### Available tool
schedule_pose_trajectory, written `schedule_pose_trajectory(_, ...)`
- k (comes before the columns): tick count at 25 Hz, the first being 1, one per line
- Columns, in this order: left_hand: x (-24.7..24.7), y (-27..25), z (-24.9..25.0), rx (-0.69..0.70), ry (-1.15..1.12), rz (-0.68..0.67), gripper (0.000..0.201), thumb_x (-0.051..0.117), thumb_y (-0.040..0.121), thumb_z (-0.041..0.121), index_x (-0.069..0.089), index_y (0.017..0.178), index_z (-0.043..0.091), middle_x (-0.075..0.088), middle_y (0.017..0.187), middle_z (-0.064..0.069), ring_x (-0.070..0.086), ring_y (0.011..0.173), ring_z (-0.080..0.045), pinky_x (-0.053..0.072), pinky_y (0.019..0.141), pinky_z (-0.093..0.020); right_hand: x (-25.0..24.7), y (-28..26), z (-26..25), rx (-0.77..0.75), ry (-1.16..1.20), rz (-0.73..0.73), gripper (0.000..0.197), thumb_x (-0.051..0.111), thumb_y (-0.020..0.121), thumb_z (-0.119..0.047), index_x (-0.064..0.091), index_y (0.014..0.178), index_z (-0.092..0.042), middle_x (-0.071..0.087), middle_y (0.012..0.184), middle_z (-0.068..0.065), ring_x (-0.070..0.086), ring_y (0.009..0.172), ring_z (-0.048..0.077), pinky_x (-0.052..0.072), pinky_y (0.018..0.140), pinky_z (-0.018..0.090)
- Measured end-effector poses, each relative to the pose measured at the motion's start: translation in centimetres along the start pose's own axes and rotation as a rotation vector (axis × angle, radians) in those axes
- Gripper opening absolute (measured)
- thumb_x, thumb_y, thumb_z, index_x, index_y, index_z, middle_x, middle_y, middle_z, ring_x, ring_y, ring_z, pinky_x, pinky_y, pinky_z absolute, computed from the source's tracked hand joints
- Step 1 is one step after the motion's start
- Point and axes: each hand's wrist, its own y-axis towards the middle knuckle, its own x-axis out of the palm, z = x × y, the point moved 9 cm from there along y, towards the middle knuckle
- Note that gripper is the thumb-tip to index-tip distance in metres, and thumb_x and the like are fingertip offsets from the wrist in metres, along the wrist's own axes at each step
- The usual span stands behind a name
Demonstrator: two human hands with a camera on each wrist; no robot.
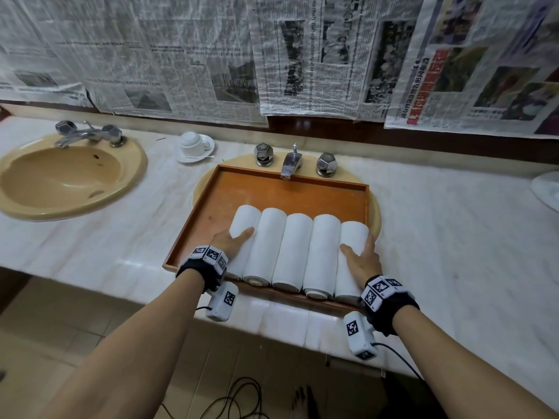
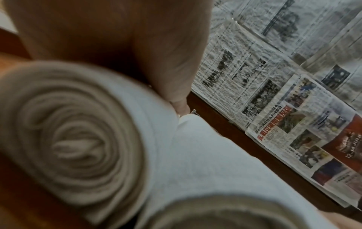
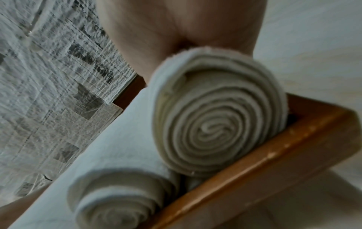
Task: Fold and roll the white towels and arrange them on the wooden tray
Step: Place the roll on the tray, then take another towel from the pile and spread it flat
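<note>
Several rolled white towels lie side by side along the near half of the wooden tray [image 1: 272,189], their spiral ends facing me. My left hand [image 1: 230,240] holds the leftmost roll [image 1: 246,217], thumb lying on top and the fingers hidden down its left side. My right hand [image 1: 361,261] cups the rightmost roll [image 1: 354,232], thumb on its left flank and fingers over the right side by the tray wall. In the left wrist view the palm [image 2: 117,38] sits over that roll's end [image 2: 74,139]. The right wrist view shows the palm [image 3: 186,23] above the roll end [image 3: 215,124] and tray rim [image 3: 264,162].
The tray rests over a tan basin with a faucet [image 1: 290,163] just behind it. A second tan sink [image 1: 66,176] lies to the left, with an upturned cup on a saucer [image 1: 193,145] between them. Newspapers [image 1: 302,55] cover the wall. Cables [image 1: 236,397] lie on the floor below.
</note>
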Motion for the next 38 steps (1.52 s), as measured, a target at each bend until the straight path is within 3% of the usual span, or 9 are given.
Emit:
schedule_pose_trajectory(5,-0.2,0.0,0.1,0.025,0.056,0.013,0.095,0.041,0.08,0.081,0.024,0.15,0.019,0.033,0.149,-0.015,0.043,0.128,-0.04,0.039,0.103,-0.053,0.1,0.1,0.1,0.005,0.004,0.018,0.083,0.054,0.09,-0.05,0.003,0.153,-0.033,0.037,0.145,0.018,0.043,0.126,0.04,0.038,0.105,0.051)
schedule_pose_trajectory(10,-0.1,0.1,0.2,0.049,0.004,0.013,0.093,0.043,0.076,0.082,0.037,0.143,0.018,0.048,0.138,-0.015,0.052,0.117,-0.037,0.043,0.1,-0.05,0.0,0.0,0.1,0.019,0.01,0.014,0.081,0.053,0.091,-0.047,0.003,0.153,-0.032,0.035,0.145,0.018,0.042,0.127,0.04,0.037,0.105,0.048)
schedule_pose_trajectory(13,0.1,-0.4,0.5,0.07,-0.034,0.067,0.075,0.048,0.087,0.068,0.046,0.137,0.011,0.058,0.128,-0.014,0.057,0.107,-0.032,0.044,0.085,-0.037,-0.1,-0.1,-0.1,0.017,0.01,0.016,0.081,0.053,0.091,-0.046,0.003,0.153,-0.031,0.035,0.145,0.019,0.042,0.127,0.039,0.037,0.104,0.048)
schedule_pose_trajectory(16,0.1,-1.2,0.5,0.062,-0.012,0.101,0.068,0.047,0.092,0.061,0.047,0.134,0.007,0.059,0.125,-0.015,0.057,0.107,-0.032,0.04,0.08,-0.035,-0.1,-0.2,-0.1,0.022,0.02,-0.008,0.081,0.053,0.091,-0.046,0.002,0.153,-0.03,0.033,0.147,0.018,0.043,0.127,0.039,0.038,0.103,0.046)
schedule_pose_trajectory(22,-2.4,-5.3,3.1,0.008,-0.026,0.331,0.066,0.057,0.093,0.044,0.036,0.144,0.008,0.047,0.143,-0.015,0.047,0.127,-0.035,0.039,0.1,-0.043,-1.5,0.3,-2.1,0.066,-0.05,-0.127,0.079,0.053,0.092,-0.046,0.012,0.154,-0.019,0.03,0.152,0.015,0.041,0.132,0.037,0.038,0.106,0.044)
schedule_pose_trajectory(25,-1.2,-8.4,10.3,0.183,-0.107,0.403,0.056,0.061,0.092,0.036,0.046,0.14,0.011,0.052,0.139,-0.01,0.05,0.126,-0.028,0.038,0.105,-0.038,-4.8,0.5,-4.9,-0.067,-0.005,-0.168,0.072,0.057,0.083,-0.044,0.033,0.147,-0.022,0.043,0.144,0.015,0.051,0.123,0.035,0.044,0.102,0.044)
schedule_pose_trajectory(32,15.3,-17.0,34.0,0.611,-0.099,0.181,0.025,0.063,0.091,0.027,0.071,0.109,0.011,0.071,0.108,-0.005,0.064,0.1,-0.018,0.047,0.088,-0.026,-25.0,1.0,-3.1,-0.301,0.068,-0.054,0.053,0.06,0.09,-0.036,0.051,0.137,-0.014,0.044,0.146,0.009,0.046,0.13,0.025,0.037,0.106,0.031)
schedule_pose_trajectory(35,27.3,-22.3,44.2,0.793,-0.028,0.056,0.021,0.066,0.089,0.024,0.074,0.102,0.01,0.073,0.102,-0.006,0.067,0.093,-0.018,0.045,0.081,-0.021,-37.4,1.4,4.3,-0.278,0.091,0.116,0.042,0.061,0.092,-0.026,0.057,0.13,-0.009,0.052,0.14,0.008,0.05,0.126,0.023,0.035,0.091,0.019)
schedule_pose_trajectory(38,40.4,-29.6,52.4,0.97,0.067,-0.112,0.018,0.067,0.089,0.022,0.074,0.1,0.011,0.073,0.098,-0.003,0.062,0.081,-0.011,0.042,0.076,-0.018,-48.8,1.6,15.5,-0.143,0.063,0.348,0.039,0.061,0.092,-0.024,0.058,0.128,-0.01,0.048,0.142,0.011,0.048,0.128,0.027,0.037,0.102,0.026)
